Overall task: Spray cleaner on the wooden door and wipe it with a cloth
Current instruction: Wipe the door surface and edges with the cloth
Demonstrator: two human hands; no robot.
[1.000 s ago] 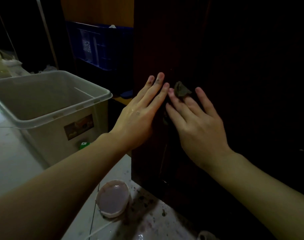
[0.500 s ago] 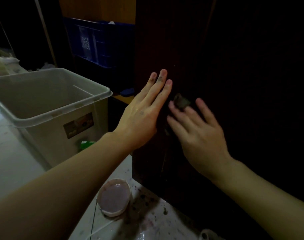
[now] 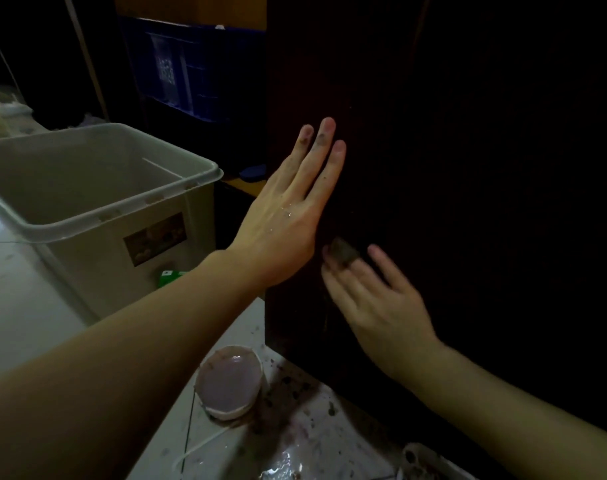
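The dark wooden door (image 3: pixel 468 168) fills the right half of the view, its left edge running down the middle. My left hand (image 3: pixel 288 216) lies flat against the door near that edge, fingers straight and together, fingertips smudged dark, wet drops on its back. Below it my right hand (image 3: pixel 374 306) presses a small dark cloth (image 3: pixel 343 252) onto the door; only a bit of the cloth pokes out above the fingers. No spray bottle is in view.
A large translucent plastic bin (image 3: pixel 98 209) stands on the tiled floor at left. A small round bowl of murky liquid (image 3: pixel 229 382) sits on the wet, dirt-speckled floor by the door's bottom corner. A blue crate (image 3: pixel 198 67) stands behind.
My right hand with the cloth has slid down the door, from beside the left fingertips to below the left palm. My left hand has stayed flat in nearly the same spot.
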